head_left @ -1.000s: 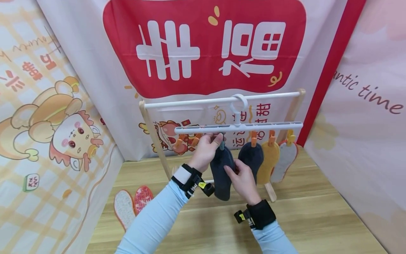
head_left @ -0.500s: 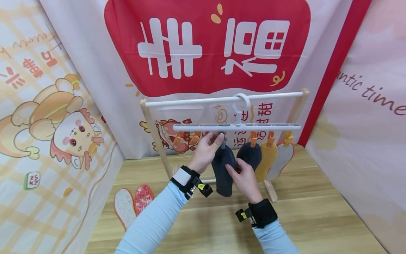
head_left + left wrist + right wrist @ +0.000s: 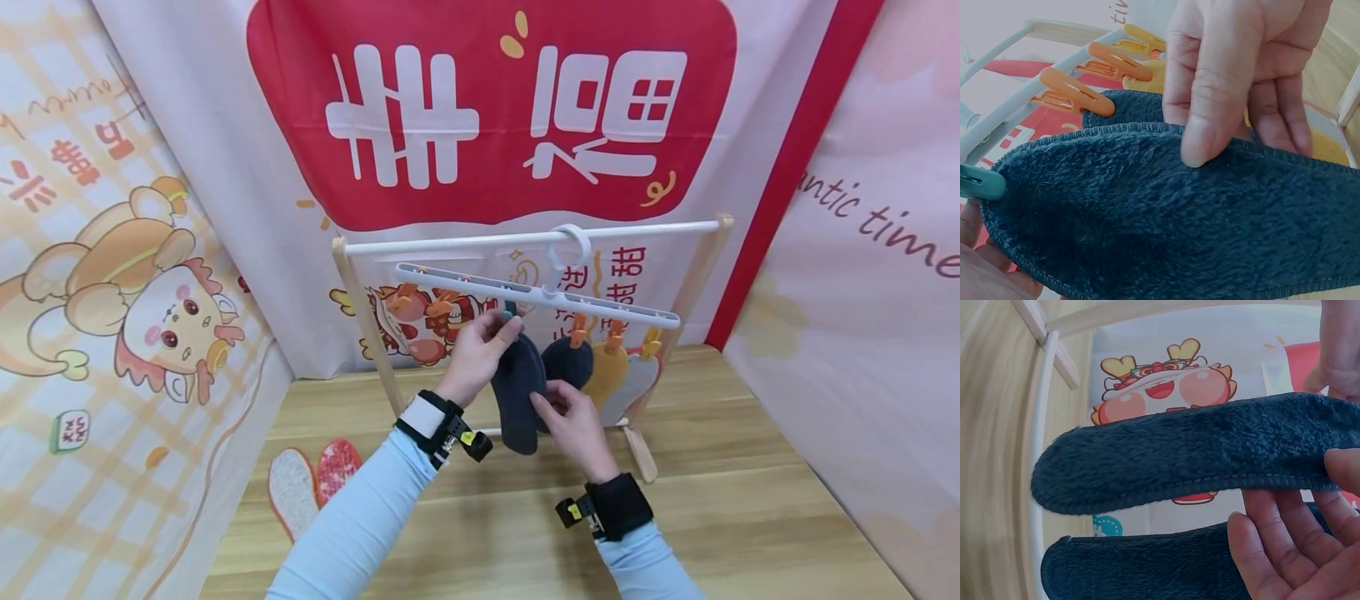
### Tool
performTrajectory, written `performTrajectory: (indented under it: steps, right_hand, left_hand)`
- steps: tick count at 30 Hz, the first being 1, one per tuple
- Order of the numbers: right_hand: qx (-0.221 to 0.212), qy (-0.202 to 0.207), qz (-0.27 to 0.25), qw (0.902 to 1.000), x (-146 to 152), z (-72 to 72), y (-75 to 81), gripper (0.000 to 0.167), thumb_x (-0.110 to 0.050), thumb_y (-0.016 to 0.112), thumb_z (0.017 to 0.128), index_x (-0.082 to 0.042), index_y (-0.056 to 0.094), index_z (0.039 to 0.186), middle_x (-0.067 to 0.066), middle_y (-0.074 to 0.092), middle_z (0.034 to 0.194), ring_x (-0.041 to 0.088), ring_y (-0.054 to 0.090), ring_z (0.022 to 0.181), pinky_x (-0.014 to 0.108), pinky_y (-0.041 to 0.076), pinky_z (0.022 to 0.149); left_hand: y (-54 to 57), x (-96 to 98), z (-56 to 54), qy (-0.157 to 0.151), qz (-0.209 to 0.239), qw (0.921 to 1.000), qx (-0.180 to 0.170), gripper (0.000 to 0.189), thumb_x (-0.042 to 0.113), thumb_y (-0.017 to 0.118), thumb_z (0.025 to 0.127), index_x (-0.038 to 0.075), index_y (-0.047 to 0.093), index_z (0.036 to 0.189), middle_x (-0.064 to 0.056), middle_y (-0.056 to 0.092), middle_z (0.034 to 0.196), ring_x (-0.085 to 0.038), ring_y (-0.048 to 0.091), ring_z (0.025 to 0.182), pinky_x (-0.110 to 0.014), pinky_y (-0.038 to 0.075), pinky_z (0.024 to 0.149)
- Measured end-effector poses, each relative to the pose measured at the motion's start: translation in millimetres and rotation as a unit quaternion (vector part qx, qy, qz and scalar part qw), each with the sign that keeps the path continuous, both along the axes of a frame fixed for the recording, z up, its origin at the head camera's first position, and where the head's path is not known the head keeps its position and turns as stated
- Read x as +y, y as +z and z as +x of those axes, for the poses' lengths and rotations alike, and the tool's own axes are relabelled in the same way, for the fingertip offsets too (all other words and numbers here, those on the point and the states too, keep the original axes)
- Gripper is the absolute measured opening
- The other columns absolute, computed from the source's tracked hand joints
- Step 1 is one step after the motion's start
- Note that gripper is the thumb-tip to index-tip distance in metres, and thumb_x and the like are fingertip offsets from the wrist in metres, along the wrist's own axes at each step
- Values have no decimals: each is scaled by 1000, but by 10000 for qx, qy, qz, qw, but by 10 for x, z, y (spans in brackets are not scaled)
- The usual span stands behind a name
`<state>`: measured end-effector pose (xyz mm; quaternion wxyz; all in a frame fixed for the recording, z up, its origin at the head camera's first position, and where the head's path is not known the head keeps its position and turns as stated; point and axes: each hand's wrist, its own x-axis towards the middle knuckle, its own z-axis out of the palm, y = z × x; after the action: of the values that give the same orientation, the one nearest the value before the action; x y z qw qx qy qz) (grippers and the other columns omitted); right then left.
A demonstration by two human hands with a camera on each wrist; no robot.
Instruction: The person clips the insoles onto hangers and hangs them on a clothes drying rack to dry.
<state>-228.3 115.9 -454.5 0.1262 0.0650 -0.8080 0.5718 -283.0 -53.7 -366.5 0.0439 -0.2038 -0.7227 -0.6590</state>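
Note:
A dark blue fleecy insole point(image 3: 517, 392) hangs at a teal clip point(image 3: 982, 182) under the white hanger point(image 3: 547, 293). The left hand point(image 3: 476, 354) is at the insole's top end, thumb and fingers round the teal clip. Lower down, the right hand point(image 3: 576, 425) pinches the insole's side edge, thumb on the fleece and fingers behind. In the left wrist view the clip overlaps the insole's rounded end. Right behind hang a second dark insole point(image 3: 567, 362), a yellow insole point(image 3: 606, 373) and a grey-white one point(image 3: 636, 382), each from its own clip. The hanger tilts, its left end higher.
The hanger hooks over the white rail of a wooden-legged rack point(image 3: 465, 243). Orange clips point(image 3: 442, 303) hang bare at its left. A whitish insole point(image 3: 292, 490) and a red-patterned insole point(image 3: 338, 467) lie on the wooden table point(image 3: 480, 533). Printed cloth walls stand around.
The hanger has swung from nearly level to tilted, left end up and right end down. The hanging insoles shifted left with it, and the hands moved slightly left.

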Motion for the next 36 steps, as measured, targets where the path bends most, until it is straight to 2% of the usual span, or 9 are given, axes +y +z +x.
performTrajectory:
  steps: [2, 9, 14, 18, 19, 25, 36]
  right_hand:
    - [-30, 48, -49, 10000, 0, -3, -18, 17, -19, 68, 96, -5, 69, 106, 6, 68, 91, 18, 62, 79, 27, 52, 69]
    - [-193, 266, -249, 9991, 4, -2, -74, 17, -16, 68, 96, -3, 69, 106, 8, 69, 91, 23, 67, 79, 25, 53, 68]
    - [-177, 259, -231, 9992, -7, 33, -65, 19, -14, 67, 96, 0, 68, 108, 11, 70, 92, 23, 67, 80, 23, 52, 68]
    - [-194, 237, -142, 9994, 7, 51, -71, 18, -15, 66, 97, 0, 69, 108, 9, 70, 91, 21, 67, 79, 24, 53, 69]
    - [-168, 250, -142, 9994, 25, 35, -115, 19, -17, 67, 97, -2, 69, 108, 7, 70, 90, 19, 67, 79, 25, 53, 69]
    - [-199, 277, -118, 9993, 76, 83, -130, 17, -17, 65, 98, -5, 69, 109, 6, 70, 93, 19, 67, 81, 26, 55, 71]
    - [-119, 261, 229, 9993, 220, 212, -102, 15, -15, 65, 98, -4, 70, 106, 5, 70, 93, 18, 64, 83, 27, 54, 74]
  left_hand:
    - [16, -13, 5, 41, -65, 10000, 27, 42, 41, 60, 98, 6, 65, 121, -8, 65, 105, -20, 58, 96, -35, 47, 89]
    - [46, -48, 12, -21, -154, 9999, 46, 48, 42, 60, 98, 7, 61, 131, -6, 66, 115, -20, 59, 106, -40, 46, 97]
    - [86, -58, 55, 39, -178, 9998, 21, 43, 38, 60, 99, 9, 63, 130, -8, 66, 115, -20, 60, 106, -40, 47, 97]
    - [72, -70, 49, 125, -251, 9996, 11, 41, 35, 61, 99, 10, 62, 131, -8, 66, 117, -21, 60, 108, -41, 47, 99]
    - [30, -78, 14, 151, -268, 9995, 40, 41, 37, 62, 98, 12, 63, 131, -7, 66, 116, -20, 60, 108, -41, 47, 98]
    - [14, -105, 13, 318, -502, 9982, -19, 42, 40, 62, 98, 14, 62, 130, -5, 66, 116, -19, 61, 108, -40, 49, 98]
    - [-36, -232, 5, 360, -764, 9964, 99, 51, 47, 65, 94, 18, 61, 135, -3, 64, 124, -18, 56, 117, -42, 45, 103]
